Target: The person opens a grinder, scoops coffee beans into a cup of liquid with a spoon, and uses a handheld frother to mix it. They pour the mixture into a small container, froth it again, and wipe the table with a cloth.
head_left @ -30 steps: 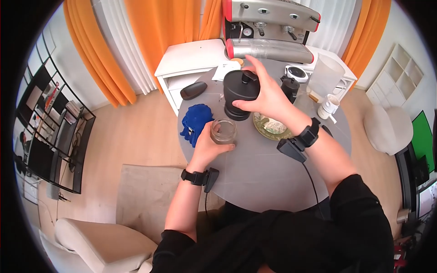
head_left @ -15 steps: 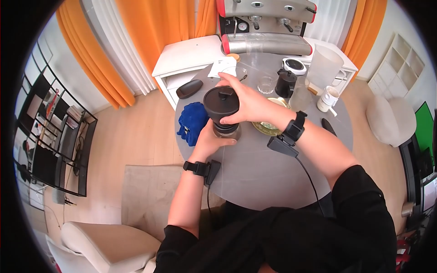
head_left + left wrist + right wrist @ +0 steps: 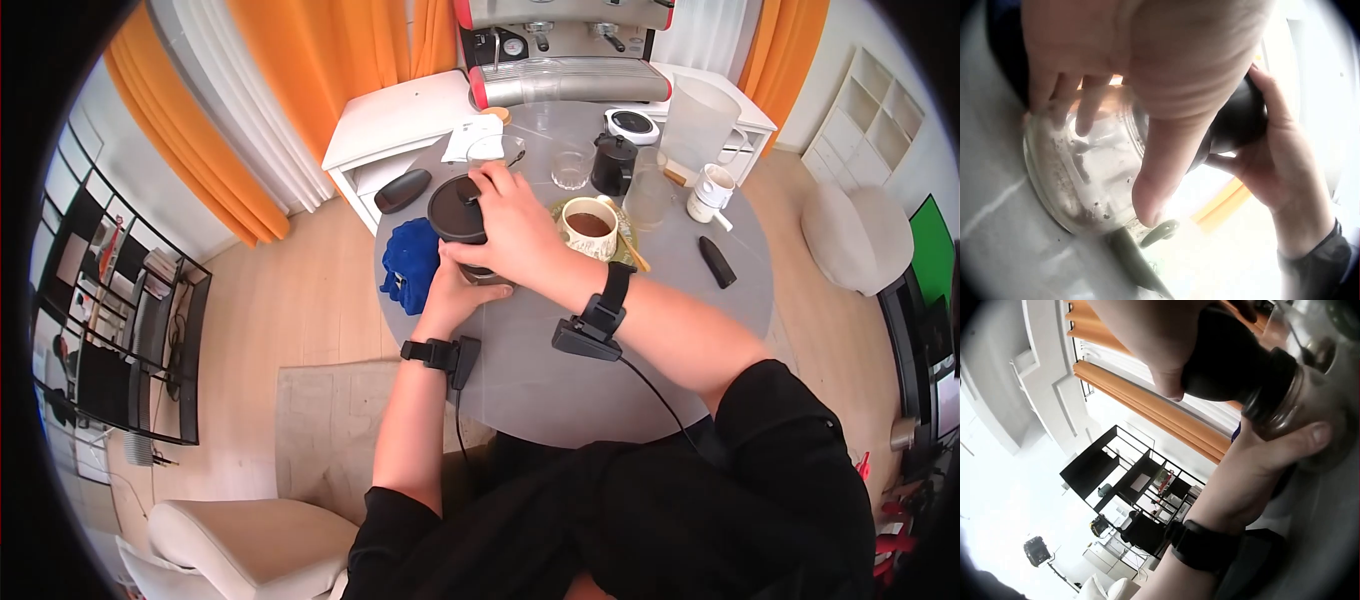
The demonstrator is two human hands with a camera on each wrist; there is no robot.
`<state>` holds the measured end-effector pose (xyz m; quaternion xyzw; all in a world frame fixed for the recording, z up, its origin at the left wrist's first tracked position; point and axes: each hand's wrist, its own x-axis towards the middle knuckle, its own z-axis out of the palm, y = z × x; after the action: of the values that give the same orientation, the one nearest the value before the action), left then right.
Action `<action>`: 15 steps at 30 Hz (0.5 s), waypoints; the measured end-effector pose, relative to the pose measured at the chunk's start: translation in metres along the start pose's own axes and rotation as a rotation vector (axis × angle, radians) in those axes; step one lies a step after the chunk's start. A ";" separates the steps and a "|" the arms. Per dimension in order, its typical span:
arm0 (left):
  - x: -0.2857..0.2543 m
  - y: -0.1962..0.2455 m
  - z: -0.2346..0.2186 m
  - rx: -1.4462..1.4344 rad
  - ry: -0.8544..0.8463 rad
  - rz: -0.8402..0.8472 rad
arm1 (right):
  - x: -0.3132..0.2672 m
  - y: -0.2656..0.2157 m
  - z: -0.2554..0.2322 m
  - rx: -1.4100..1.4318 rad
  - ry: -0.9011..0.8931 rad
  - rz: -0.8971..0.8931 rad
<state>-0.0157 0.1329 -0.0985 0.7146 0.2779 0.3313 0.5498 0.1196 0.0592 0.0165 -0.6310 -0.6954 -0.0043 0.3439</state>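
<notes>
You've got a clear, dark-specked glass jar [image 3: 1100, 187] gripped in your L hand [image 3: 458, 297] & your R hand [image 3: 518, 228] clasping the blk, wide-topped grinder [image 3: 453, 207] at its mouth.

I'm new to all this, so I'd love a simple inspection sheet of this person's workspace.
Surface: round grey table, busiest toward its far side.
Job's things: black grinder at the mouth of a glass jar with dark specks; whether it is screwed on, cannot tell.
Clutter: blue cloth, patterned cup of brown liquid, black lidded pot.
Hands: left hand grips the jar; right hand holds the grinder.
Cables: one black cable hangs from each wrist camera.
Surroundings: espresso machine, orange curtains.
</notes>
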 end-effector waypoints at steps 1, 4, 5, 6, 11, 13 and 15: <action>0.002 -0.002 -0.001 0.002 -0.055 0.015 | 0.001 -0.005 -0.010 -0.061 -0.130 0.026; 0.000 0.002 -0.002 0.109 -0.040 -0.042 | 0.012 0.013 -0.013 0.020 -0.123 -0.054; -0.006 0.007 0.002 0.080 0.047 0.013 | 0.021 0.024 -0.023 -0.071 -0.204 -0.166; -0.008 0.007 0.001 0.084 0.047 0.015 | 0.030 0.027 -0.029 -0.071 -0.200 -0.168; -0.004 0.001 -0.001 0.093 0.021 -0.052 | 0.029 0.002 -0.055 0.011 -0.373 -0.180; -0.006 0.014 0.002 0.114 0.003 -0.060 | 0.019 -0.014 -0.058 -0.166 -0.347 -0.015; -0.002 -0.001 0.000 0.078 -0.001 -0.027 | 0.015 0.007 -0.034 -0.156 -0.195 -0.164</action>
<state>-0.0169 0.1315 -0.1003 0.7316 0.3001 0.3125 0.5263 0.1428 0.0592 0.0469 -0.5942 -0.7723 -0.0254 0.2233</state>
